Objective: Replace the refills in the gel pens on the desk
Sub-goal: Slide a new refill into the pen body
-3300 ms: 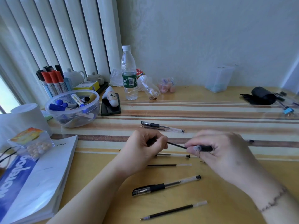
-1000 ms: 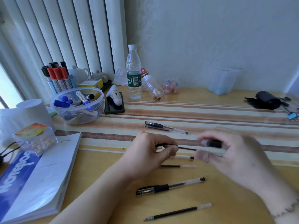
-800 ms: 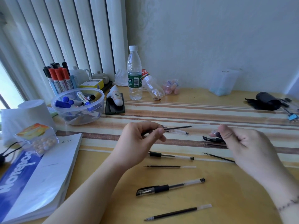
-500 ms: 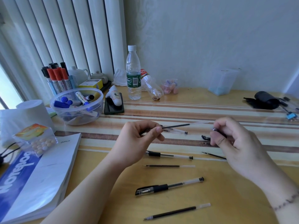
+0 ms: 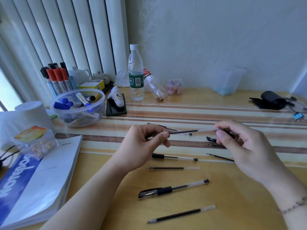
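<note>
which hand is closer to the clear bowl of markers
Left. The left hand holds a refill just right of the bowl; the right hand is much farther right across the desk.

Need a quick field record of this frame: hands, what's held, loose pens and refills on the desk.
left hand: pinches the tip end of the held refill
right hand: curled around a dark pen part at the refill's clear end
capped pen: flat on the desk, near side
loose refills: nearest refill; middle refill
uncapped pen: beyond the middle refill
marker bowl: far left
</note>
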Tool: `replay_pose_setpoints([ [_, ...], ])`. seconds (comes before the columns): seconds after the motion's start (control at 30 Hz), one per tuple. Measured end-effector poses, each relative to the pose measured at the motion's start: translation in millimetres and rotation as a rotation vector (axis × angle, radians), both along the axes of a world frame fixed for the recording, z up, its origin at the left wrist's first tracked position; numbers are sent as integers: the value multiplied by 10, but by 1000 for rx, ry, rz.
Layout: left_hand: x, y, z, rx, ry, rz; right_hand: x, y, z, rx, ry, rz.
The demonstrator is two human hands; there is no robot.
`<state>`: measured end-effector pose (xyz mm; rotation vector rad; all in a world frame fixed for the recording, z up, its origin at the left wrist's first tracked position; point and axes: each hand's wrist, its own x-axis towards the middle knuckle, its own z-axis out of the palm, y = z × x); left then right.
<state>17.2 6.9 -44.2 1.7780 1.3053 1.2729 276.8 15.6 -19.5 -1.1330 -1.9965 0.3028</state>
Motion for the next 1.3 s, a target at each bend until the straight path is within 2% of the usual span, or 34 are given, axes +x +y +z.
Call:
replay_pose_setpoints([
  [0.1,-13,-23,1,16,72,-20,17,-2,2,10,-33,-20],
  [0.23,11,-61,-1,33,239,32,24,-3,22,98,-268,-99],
  [0.43,229,-141,-60,24,442,20,-269,-112,-129,-15,-333,114],
  [0.5,242,-137,-85,51,429,-6,-356,-145,-178,27,-328,147],
  [0.7,224,-118,-100,88,378,-11,-355,-161,-170,160,-255,60],
  [0.87,196,-101,-97,63,383,2,-331,-167,-175,-58,-277,137],
  [1.03,198,-126,-66,55,419,18,-324,-160,-156,17,-280,65],
  [1.17,179,-129,-55,43,424,33,-322,-181,-141,-97,-286,131],
  [1.3,170,-130,-54,36,429,38,-334,-185,-135,-19,-323,52],
])
